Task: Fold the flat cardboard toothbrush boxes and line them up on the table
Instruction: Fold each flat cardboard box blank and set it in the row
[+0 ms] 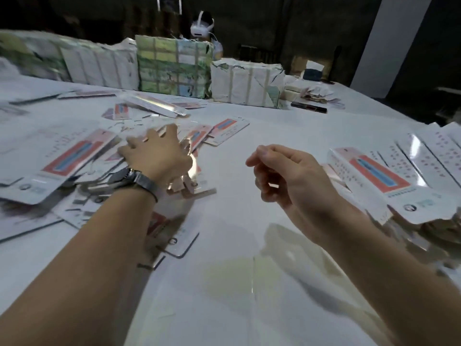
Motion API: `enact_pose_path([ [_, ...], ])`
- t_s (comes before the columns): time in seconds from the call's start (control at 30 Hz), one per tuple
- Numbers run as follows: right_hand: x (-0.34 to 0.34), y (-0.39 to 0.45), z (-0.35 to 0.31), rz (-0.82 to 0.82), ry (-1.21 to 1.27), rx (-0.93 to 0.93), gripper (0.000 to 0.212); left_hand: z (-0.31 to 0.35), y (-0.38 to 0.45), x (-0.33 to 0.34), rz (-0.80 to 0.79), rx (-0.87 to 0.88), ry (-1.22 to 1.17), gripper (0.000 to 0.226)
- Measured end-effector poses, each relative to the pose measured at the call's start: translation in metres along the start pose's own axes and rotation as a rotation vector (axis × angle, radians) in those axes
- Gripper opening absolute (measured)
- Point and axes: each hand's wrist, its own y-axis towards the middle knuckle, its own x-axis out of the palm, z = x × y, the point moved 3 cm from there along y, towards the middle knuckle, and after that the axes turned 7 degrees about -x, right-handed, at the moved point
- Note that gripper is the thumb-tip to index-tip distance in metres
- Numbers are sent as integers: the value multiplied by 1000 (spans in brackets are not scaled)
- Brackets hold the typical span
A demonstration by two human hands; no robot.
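Observation:
Flat white toothbrush boxes [62, 161] with a red and blue print lie scattered in a loose pile at the left of the white table [249, 283]. My left hand [159, 153], with a watch on the wrist, reaches palm down onto that pile, fingers spread and touching the flat boxes; I cannot tell whether it grips one. My right hand [287, 173] hovers above the table's middle, fingers loosely curled with nothing in them. Folded boxes [389, 178] lie side by side at the right edge.
Large wrapped bundles [174, 66] stand in a row along the far side of the table. Behind them sits a person wearing a white headset [201, 28]. A dark slim object [308, 107] lies at the far right. A pale column [389, 43] stands behind.

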Motion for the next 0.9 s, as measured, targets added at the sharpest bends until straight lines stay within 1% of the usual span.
enact_pose_path([
  [0.07,1,1,2,11,24,16,38,-1,0,-1,20,48,41,53],
  [0.13,0,1,4,21,30,19,37,0,-1,-6,78,101,57,53],
  [0.3,-4,5,12,44,44,36,34,5,-3,-13,145,141,-52,39],
  [0.4,-6,6,14,46,83,67,27,6,-2,-13,181,189,-101,40],
  [0.5,-8,7,16,59,145,87,29,10,-2,-14,201,215,-135,42],
  [0.53,-9,7,17,67,175,94,32,14,-5,-18,237,239,-166,46],
  [0.6,-12,8,17,93,218,107,35,27,-19,-30,373,348,-305,58],
  [0.63,-13,9,17,109,226,102,33,35,-30,-37,444,418,-425,61],
  [0.67,-15,10,16,127,228,86,29,42,-41,-43,476,479,-567,61],
  [0.7,-18,11,14,145,224,56,23,51,-52,-46,439,527,-728,58],
  [0.73,-21,12,13,169,200,12,17,59,-63,-46,334,557,-896,55],
  [0.77,-25,13,11,199,133,-48,11,66,-72,-44,190,565,-1062,54],
  [0.8,-29,14,7,235,15,-117,8,72,-78,-40,32,543,-1211,55],
  [0.83,-34,14,4,271,-130,-186,11,76,-82,-35,-128,505,-1326,55],
  [0.87,-39,15,1,297,-266,-244,18,80,-84,-29,-269,473,-1388,54],
  [0.9,-43,15,-1,311,-374,-284,26,83,-86,-25,-373,462,-1410,53],
])
